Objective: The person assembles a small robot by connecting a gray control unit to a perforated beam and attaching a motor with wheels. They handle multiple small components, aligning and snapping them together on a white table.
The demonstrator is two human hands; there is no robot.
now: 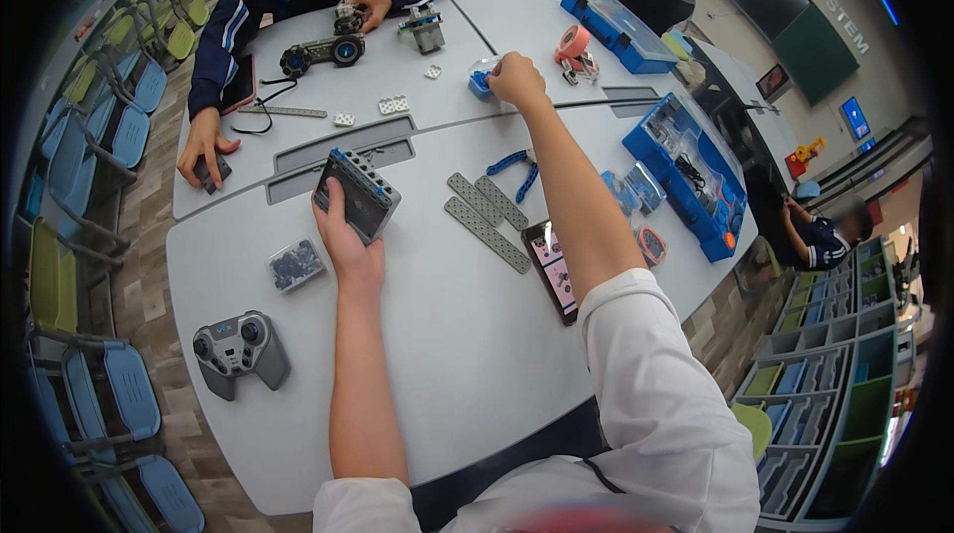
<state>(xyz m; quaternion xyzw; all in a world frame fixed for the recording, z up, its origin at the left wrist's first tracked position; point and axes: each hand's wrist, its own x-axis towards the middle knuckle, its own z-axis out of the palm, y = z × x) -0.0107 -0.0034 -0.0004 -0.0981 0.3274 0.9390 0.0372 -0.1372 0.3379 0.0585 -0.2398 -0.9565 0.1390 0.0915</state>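
My left hand (348, 235) grips a dark grey control block (360, 193) above the table, thumb across its face. Blue pins line the block's upper edge. Over at the far middle, my right hand (519, 82) has its fingers curled down at a small clear box (481, 86) of blue pieces. Its fingertips are hidden, so what they pinch cannot be made out. Below the left hand lies a lidded clear box of grey pins (295, 266). Grey perforated plates (486, 234) and blue-handled pliers (521, 173) lie between my forearms.
A grey game controller (240, 349) sits near left, a phone (553, 270) beside my right forearm. Blue cases (686, 175) stand at the right, with pink tape (573, 40) farther back. Across the table, a person's hands (206, 146) hold parts near a wheeled model (323, 54).
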